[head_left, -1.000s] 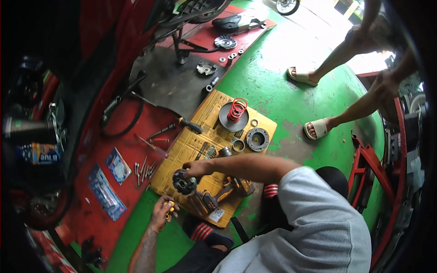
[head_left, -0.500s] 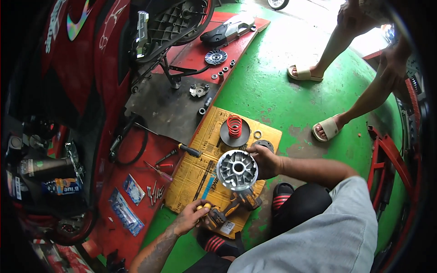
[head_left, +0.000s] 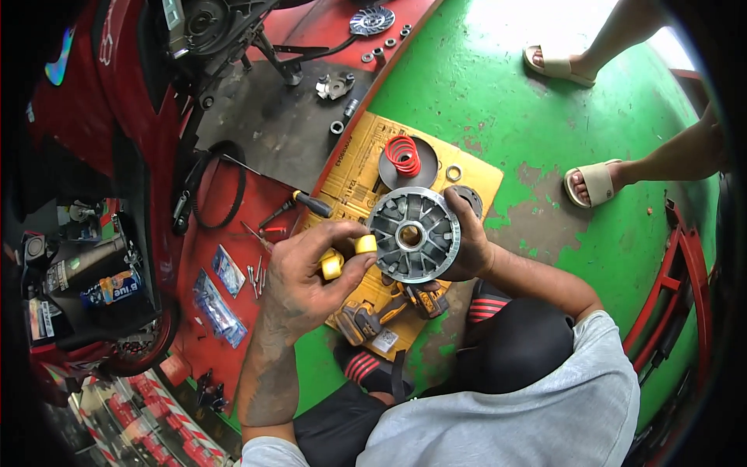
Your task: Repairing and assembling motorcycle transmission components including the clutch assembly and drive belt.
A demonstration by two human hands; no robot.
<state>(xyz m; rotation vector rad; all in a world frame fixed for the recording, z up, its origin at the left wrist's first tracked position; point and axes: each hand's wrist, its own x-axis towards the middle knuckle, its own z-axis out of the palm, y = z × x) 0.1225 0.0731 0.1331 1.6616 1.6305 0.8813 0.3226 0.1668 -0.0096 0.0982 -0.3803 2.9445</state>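
In my right hand [head_left: 473, 247] I hold a round metal variator half [head_left: 416, 263], its ribbed, ramped inside facing up and the thumb over its rim. At its left edge, my left hand [head_left: 299, 268] pinches a yellow roller weight [head_left: 365, 244] between thumb and forefinger. More yellow rollers [head_left: 331, 265] are tucked in the same fingers. Below both hands a yellow-and-black cordless power tool [head_left: 362, 321] lies on the flattened cardboard [head_left: 354, 148]. Beyond the variator, a red coil spring [head_left: 402, 156] stands on a dark round plate [head_left: 427, 173], with a metal ring [head_left: 454, 173] to the right.
A red scooter [head_left: 128, 93] fills the left. A screwdriver [head_left: 313, 205], a black belt [head_left: 240, 187], blue packets [head_left: 214, 307] and a finned fan disc [head_left: 372, 21] lie around. Another person's sandalled foot [head_left: 595, 185] is at the right, near a red metal frame [head_left: 661, 288].
My left hand has risen from beside the power tool to the variator's left edge, carrying the yellow rollers. The variator is now nearer to me and larger in view. The whole view has shifted.
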